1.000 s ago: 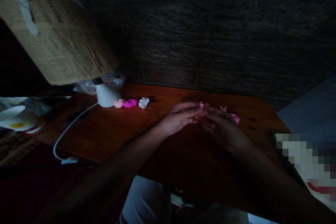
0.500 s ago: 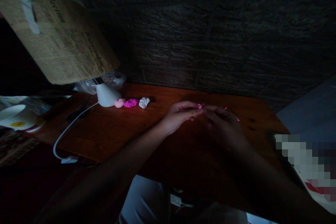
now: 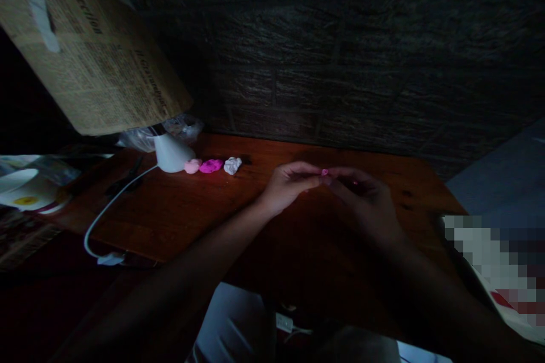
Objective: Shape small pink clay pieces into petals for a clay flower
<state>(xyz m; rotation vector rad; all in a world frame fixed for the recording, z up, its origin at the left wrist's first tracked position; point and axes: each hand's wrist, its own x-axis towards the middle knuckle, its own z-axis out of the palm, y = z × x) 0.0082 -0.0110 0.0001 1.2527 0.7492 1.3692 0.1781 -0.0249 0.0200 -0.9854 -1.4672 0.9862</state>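
A small piece of pink modelling clay (image 3: 325,172) is pinched between the fingertips of both hands, above the right half of the wooden table. My left hand (image 3: 287,186) grips it from the left with thumb and forefinger. From the other side, the thumb and forefinger of my right hand (image 3: 370,201) close on the same piece. Through the gap in the right hand's fingers shows another bit of pink (image 3: 355,182); most of it is hidden. Left of the hands lie three clay lumps in a row: light pink (image 3: 193,166), bright magenta (image 3: 211,166) and whitish (image 3: 232,165).
A lamp with a newspaper-print shade (image 3: 97,62) and white base (image 3: 172,154) stands at the left, its white cable (image 3: 91,232) hanging over the edge. Nearby are a paper cup (image 3: 25,188), dark scissors (image 3: 123,180) and a clear plastic bag (image 3: 185,126). A dark brick wall (image 3: 298,57) rises behind.
My right hand has turned and its fingers have arched, now covering most of the pink pieces behind it. The pinched pink piece looks smaller and more compact. My left hand has barely moved.
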